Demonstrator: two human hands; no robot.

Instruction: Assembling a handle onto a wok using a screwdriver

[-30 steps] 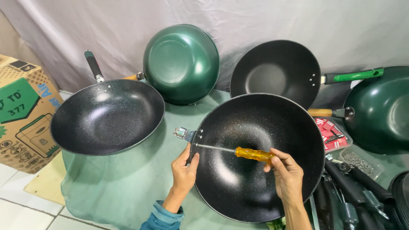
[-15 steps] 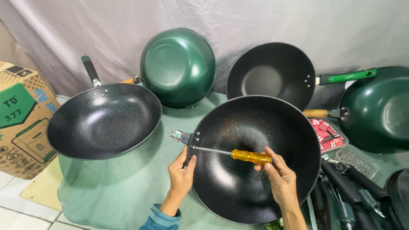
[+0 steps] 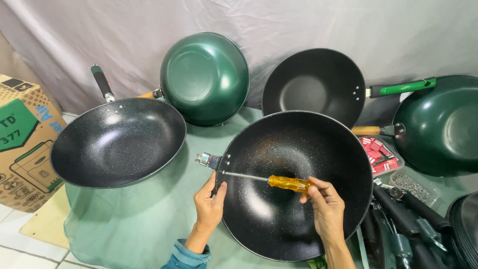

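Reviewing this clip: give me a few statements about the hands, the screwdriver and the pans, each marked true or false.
1. The right hand holds a screwdriver with an amber handle. True.
2. The screwdriver tip points toward the rim of the black speckled wok by the metal bracket. True.
3. The left hand rests on the cardboard box. False: it grips the wok's rim.
4. The wok being worked on has a long green handle fitted. False: only the bare bracket shows.

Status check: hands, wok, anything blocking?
Left hand grips wok rim. Right hand holds screwdriver, tip at bracket. Nothing blocking.
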